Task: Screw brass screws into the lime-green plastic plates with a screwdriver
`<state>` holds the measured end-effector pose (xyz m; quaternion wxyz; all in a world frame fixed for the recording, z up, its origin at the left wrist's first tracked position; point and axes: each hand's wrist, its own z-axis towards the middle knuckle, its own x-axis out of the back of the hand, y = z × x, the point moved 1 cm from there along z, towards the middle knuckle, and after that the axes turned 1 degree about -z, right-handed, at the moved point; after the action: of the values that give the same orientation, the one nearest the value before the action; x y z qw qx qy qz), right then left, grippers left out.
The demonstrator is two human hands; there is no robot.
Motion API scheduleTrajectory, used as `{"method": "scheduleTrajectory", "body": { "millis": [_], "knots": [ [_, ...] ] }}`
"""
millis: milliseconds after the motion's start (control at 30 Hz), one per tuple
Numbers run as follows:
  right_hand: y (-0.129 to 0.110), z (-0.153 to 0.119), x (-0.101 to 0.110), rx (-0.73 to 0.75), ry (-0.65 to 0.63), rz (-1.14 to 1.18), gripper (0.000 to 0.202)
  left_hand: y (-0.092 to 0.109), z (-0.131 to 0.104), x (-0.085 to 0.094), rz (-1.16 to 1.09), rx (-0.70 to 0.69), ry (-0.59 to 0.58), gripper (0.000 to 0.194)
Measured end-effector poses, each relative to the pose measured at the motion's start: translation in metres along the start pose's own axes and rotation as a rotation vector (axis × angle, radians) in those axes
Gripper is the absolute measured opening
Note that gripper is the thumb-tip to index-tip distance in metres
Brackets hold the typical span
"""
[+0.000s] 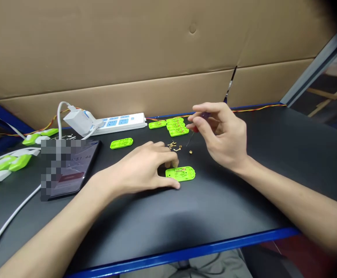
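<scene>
My left hand (149,164) rests on the table, thumb and fingers closed around the left end of a bright green plastic casing half (187,173) with small metal pieces inside. Above and to its right, my right hand (222,135) is raised, fingers closed on a screwdriver (196,129) with a red part and a thin shaft pointing down. A slim dark-tipped rod (230,85) sticks up behind that hand; whether it belongs to the screwdriver is hidden. Small brass pieces (172,145) lie just beyond the casing, with a single brass piece (191,152) to their right.
Several green casing halves (177,126) sit at the back, one more (121,143) left of centre. A white power strip (122,122) with a plugged-in charger (80,122) stands behind a phone (78,170). White cables and green-and-white pieces (17,162) occupy the left. A cardboard wall (157,50) closes the back.
</scene>
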<state>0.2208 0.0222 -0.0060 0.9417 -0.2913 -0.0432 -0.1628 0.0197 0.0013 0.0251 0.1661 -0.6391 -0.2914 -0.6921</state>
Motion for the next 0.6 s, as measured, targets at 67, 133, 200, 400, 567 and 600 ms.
{"method": "scheduleTrajectory", "body": {
  "millis": [67,133,200,400,567,600],
  "knots": [
    [0.001,-0.001,-0.001,-0.006,0.004,-0.002,0.019,-0.004,0.000,0.002,-0.035,0.053,0.034,0.036],
    [0.001,-0.001,-0.001,-0.010,0.006,-0.004,0.017,-0.009,0.001,0.001,-0.046,0.089,0.075,0.032],
    [0.000,-0.002,-0.002,-0.009,-0.006,-0.010,0.014,-0.016,0.002,-0.001,-0.027,0.108,0.129,0.026],
    [-0.001,-0.003,-0.004,-0.003,-0.067,-0.022,0.010,-0.035,0.006,-0.010,0.076,0.162,0.209,0.019],
    [0.000,-0.004,-0.004,-0.008,-0.089,-0.049,0.010,-0.032,0.007,-0.015,0.074,0.129,0.184,0.022],
    [0.000,-0.004,-0.005,-0.010,-0.093,-0.049,0.010,-0.031,0.008,-0.016,0.073,0.119,0.178,0.024]
  ]
}}
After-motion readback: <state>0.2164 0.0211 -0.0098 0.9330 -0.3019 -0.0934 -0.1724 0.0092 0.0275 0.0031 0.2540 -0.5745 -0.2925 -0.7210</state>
